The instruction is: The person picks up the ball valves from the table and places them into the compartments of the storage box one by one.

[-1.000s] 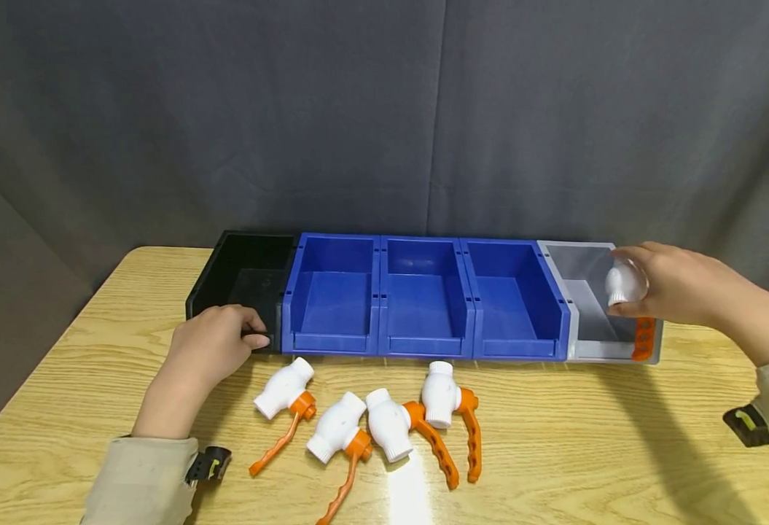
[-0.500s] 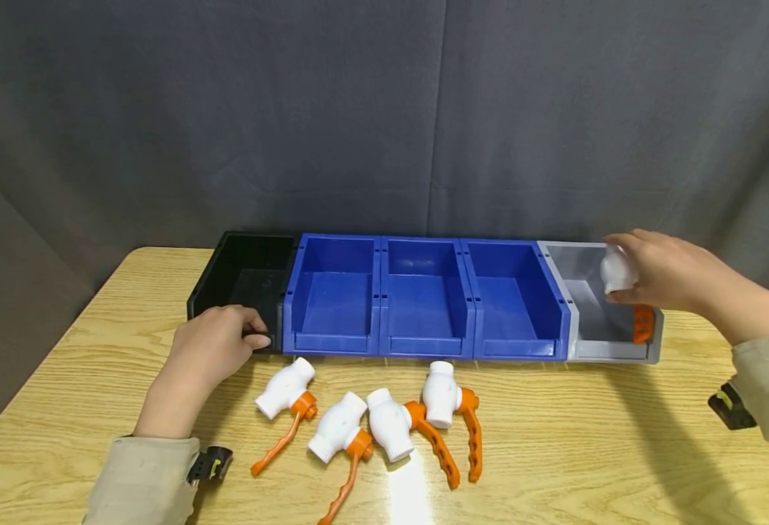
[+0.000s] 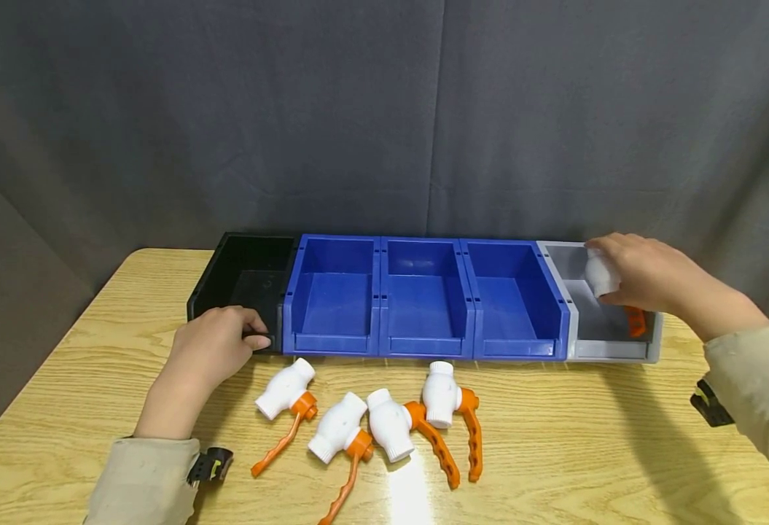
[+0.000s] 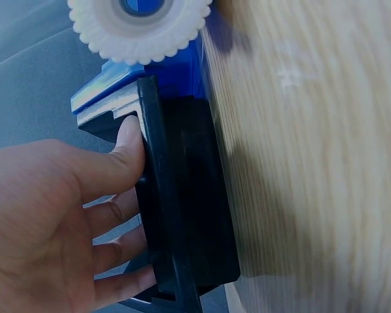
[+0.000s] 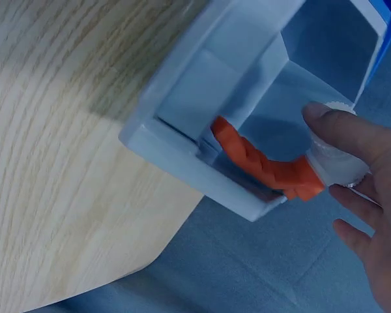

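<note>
Head view. I observe the right hand [image 3: 646, 273] gripping the white body of a valve [image 3: 600, 275] at the grey bin [image 3: 614, 352], right end of the row; contact with the bin floor could not be determined. The orange handle [image 3: 635, 321] points towards the bin's front. The left hand [image 3: 216, 339] is at the front lip of the black bin [image 3: 256, 288], with three blue bins [image 3: 426, 346] between the two. Four more valves [image 3: 391, 430] lie on the table [image 3: 535, 452] before the row. The step in hand is judged to be setting the held valve down in the grey bin.

Left wrist view. Thumb and fingers pinch the black bin's front wall, thumb at the rim. A light, steady hold is advised, so that the row is not dragged.

Right wrist view. Thumb and fingers lie on opposite sides of the valve body; the handle is not held and runs near the bin's right side wall. Whether they touch is unclear. Recommended: keep hold of the body, angle the handle inward clear of the wall, lower until supported, then release.
</note>
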Tool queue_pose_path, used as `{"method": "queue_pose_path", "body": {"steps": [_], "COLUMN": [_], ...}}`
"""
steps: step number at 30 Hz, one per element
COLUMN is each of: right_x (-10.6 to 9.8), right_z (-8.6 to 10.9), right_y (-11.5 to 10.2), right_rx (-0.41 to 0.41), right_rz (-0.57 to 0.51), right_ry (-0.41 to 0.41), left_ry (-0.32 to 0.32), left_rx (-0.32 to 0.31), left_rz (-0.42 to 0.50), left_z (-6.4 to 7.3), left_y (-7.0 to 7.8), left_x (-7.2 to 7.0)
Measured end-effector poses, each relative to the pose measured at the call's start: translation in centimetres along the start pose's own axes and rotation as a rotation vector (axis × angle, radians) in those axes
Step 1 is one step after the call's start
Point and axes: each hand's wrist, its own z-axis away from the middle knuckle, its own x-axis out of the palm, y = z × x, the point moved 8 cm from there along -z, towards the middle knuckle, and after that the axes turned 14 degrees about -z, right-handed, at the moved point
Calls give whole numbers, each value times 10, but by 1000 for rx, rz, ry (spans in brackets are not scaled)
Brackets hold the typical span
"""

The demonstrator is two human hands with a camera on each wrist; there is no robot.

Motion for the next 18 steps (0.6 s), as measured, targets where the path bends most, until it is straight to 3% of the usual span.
{"method": "queue_pose_path", "body": {"steps": [18], "right_x": [33], "right_z": [-12], "right_y": [-12], "right_rx": [-89], "right_rz": [60], "right_ry": [-50], "left_ry": [0], "left_rx": [3], "left_rz": [3], "left_z": [0], "left_y": [1], "left_x": [0]}}
